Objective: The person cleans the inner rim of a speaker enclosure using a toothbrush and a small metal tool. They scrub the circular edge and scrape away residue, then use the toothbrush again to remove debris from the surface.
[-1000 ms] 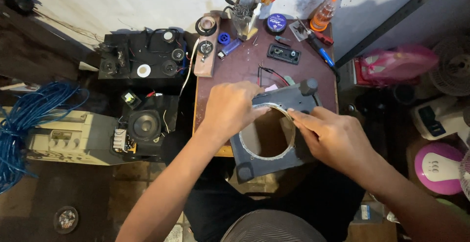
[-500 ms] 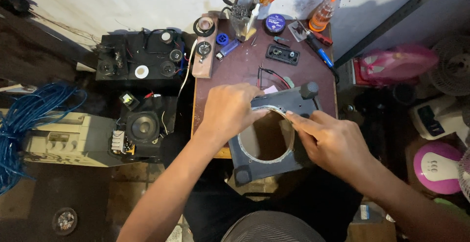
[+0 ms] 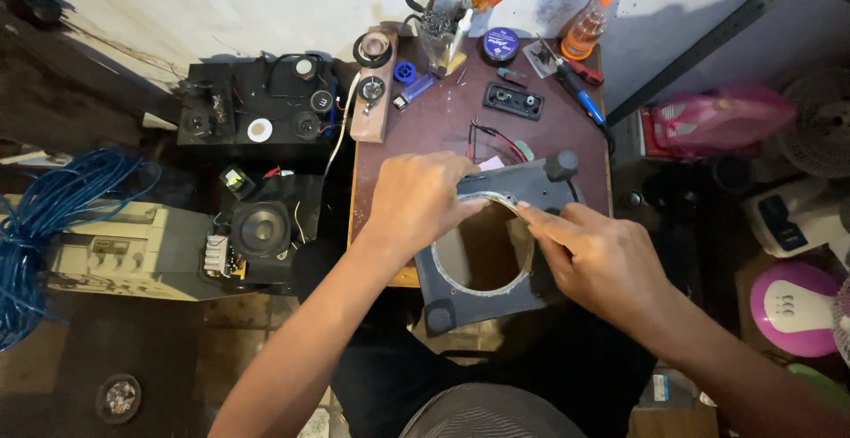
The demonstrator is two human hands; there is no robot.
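table (image 3: 443, 124): small maroon top, set against a pale wall, crowded along its far edge.
panel (image 3: 482, 301): grey square plate with a big round cut-out and round feet at its corners; it is laid on the near right part of the table and juts over the near edge toward the lap. Compared with half a second ago it is barely shifted, so the work is judged to be kept at the hole rim, not at moving the plate.
cable coil (image 3: 44, 225): blue, heaped on the floor far left.
black box (image 3: 252, 106): left of the table, knobs and wires on top.
loose speaker (image 3: 261, 230): black, below the black box, beside a beige unit.
left hand (image 3: 421, 199): laid over the far left rim of the cut-out, fingers curled down on it; whether the rim is pinched cannot be told.
right hand (image 3: 602, 256): index finger stretched to the right rim of the hole, touching it; nothing clamped, other fingers loosely folded.
tool cup (image 3: 438, 35): at the far edge, pliers and orange-handled screwdrivers held in it.
orange bottle (image 3: 584, 26): far right corner.
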